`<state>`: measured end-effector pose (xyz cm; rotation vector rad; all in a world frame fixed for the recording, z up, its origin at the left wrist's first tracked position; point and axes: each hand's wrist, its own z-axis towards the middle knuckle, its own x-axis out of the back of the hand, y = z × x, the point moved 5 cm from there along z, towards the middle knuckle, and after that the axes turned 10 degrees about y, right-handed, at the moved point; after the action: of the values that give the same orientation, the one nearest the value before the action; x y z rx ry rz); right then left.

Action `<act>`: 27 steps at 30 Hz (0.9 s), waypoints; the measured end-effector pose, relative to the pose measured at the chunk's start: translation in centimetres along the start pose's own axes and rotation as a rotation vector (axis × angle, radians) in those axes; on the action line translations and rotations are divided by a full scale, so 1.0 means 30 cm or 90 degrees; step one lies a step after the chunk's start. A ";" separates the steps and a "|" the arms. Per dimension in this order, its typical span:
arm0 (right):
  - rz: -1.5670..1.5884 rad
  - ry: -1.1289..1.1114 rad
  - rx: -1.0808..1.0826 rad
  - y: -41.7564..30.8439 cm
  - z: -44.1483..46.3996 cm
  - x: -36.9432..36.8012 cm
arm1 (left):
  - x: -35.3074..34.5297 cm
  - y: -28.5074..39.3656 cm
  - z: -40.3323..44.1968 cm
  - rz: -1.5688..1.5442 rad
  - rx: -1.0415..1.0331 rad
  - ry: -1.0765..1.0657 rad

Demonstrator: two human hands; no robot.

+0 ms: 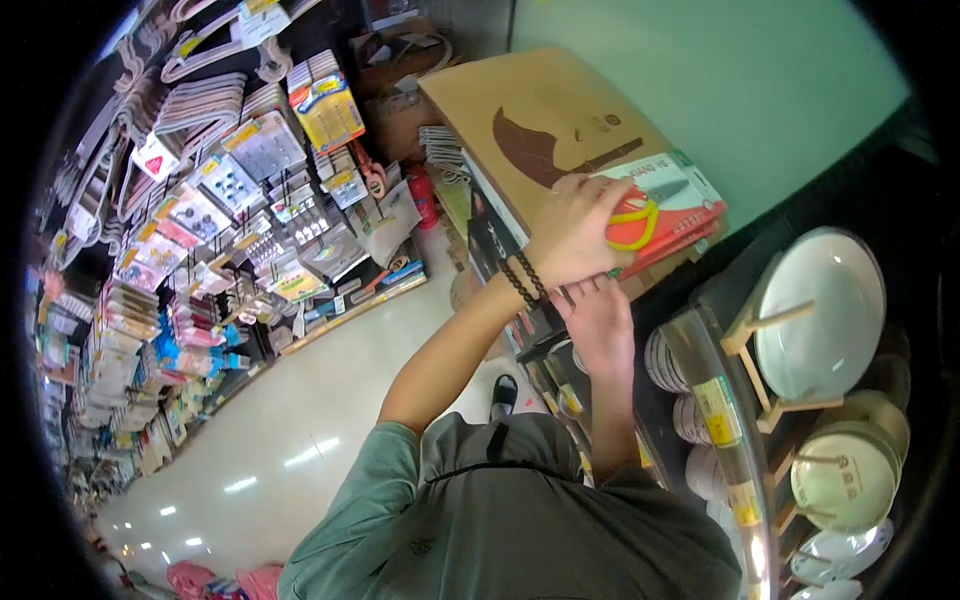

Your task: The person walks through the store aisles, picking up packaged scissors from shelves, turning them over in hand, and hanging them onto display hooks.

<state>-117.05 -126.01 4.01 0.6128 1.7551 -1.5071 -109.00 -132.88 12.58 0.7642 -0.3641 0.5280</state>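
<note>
My left hand [578,232], with dark beaded bracelets at the wrist, reaches over a red-and-white package [668,190] that shows yellow-handled scissors [634,226]. Its fingers curl over the package's near end; how firmly they grip is hidden. Just below and to the right, my right hand [598,322] has its fingers bent against the package's lower edge, and their tips are partly hidden. The package lies on a large brown cardboard box [540,110] with a dark leaf-like print.
Racks of hangers [200,105] and packaged goods [265,145] line the left. A white oval plate [822,315] and bowls [846,480] stand on a shelf at right. A red bottle-like object [422,197] stands near the far corner. The floor [340,390] shows at lower left.
</note>
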 end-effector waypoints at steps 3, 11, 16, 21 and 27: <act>0.079 -0.016 -0.035 0.040 0.011 0.020 | 0.038 0.006 -0.012 0.017 -0.069 0.058; 0.269 -0.065 0.009 0.061 0.035 -0.129 | 0.285 0.084 -0.134 0.109 -0.184 0.088; 0.216 -0.111 -0.084 0.235 -0.023 -0.194 | 0.511 0.087 -0.316 0.191 -0.145 0.070; -0.078 -0.011 -0.172 0.525 -0.180 -0.309 | 0.769 0.001 -0.696 0.188 0.065 0.159; -0.352 -0.255 -0.418 0.998 -0.465 -0.385 | 1.027 -0.065 -1.462 0.107 0.466 0.415</act>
<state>-90.39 -105.26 -5.08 -0.5068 2.0105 -1.1485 -77.60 -92.18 -2.75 1.2068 0.4047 1.0541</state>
